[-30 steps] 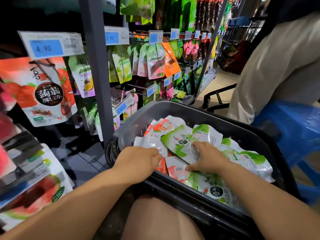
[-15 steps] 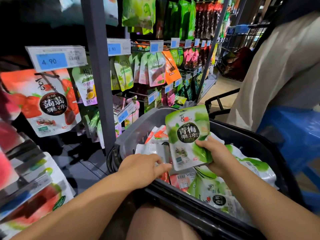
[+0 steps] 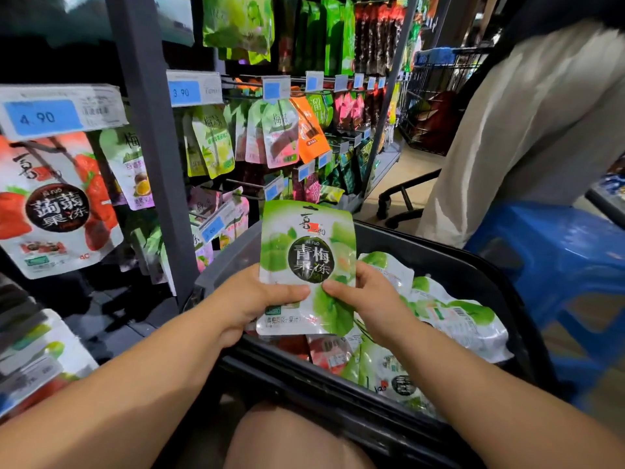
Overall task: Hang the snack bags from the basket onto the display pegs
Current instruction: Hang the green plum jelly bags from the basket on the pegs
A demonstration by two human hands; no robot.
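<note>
Above basket (image 3: 473, 265): left hand (image 3: 250, 299), right hand (image 3: 365, 296) grip upright green bag (image 3: 307, 258).

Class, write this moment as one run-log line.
stage: bag held, not hung | left hand: grips green snack bag | right hand: grips it | basket: holds other bags

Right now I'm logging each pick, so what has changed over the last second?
The right hand lifted one green snack bag out of the basket and turned its front toward the camera. The left hand came up from the basket and gripped it too. Both hold it upright above the basket. The hanging bags stayed put.
</note>
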